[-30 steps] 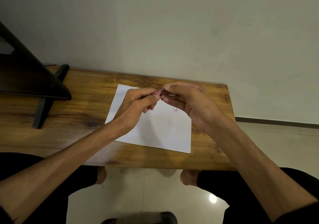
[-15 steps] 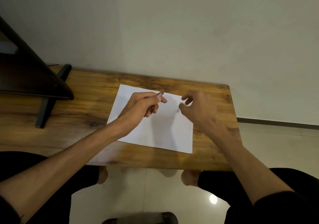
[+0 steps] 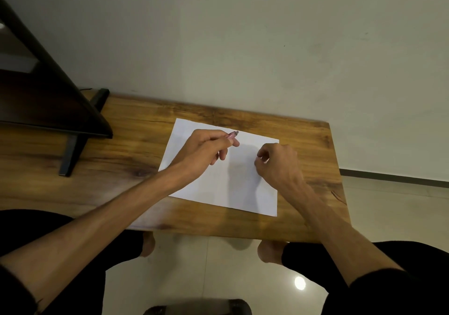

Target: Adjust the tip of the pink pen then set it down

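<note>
Pale wall [image 3: 243,35] fills the top, tiled floor [image 3: 206,266] the bottom. Wooden table [image 3: 121,169] spans the middle, far edge against the wall. Dark stand [image 3: 48,96] with a slanted panel and black foot sits well left of the gripping hand. Person's dark-clad legs and bare feet show under the table's near edge.

White sheet of paper [image 3: 230,188] lies flat on the table, directly beneath both hands, slightly rotated, blank as far as visible.

Left hand [image 3: 206,152] hovers over the paper's far-left part, fingers curled round a pink pen [image 3: 232,135]; pen is pinched between thumb and forefinger, its greyish tip sticking out past the fingertips, pointing away and to the right, clear of the paper. Most of the barrel is hidden inside the grip.

Right hand [image 3: 279,164] is just right of the pen hand, a gap between them, over the paper's right edge. Fingers curled in, thumb and forefinger tips close together; cannot tell whether they pinch anything small. Cannot tell if it touches the paper.
</note>
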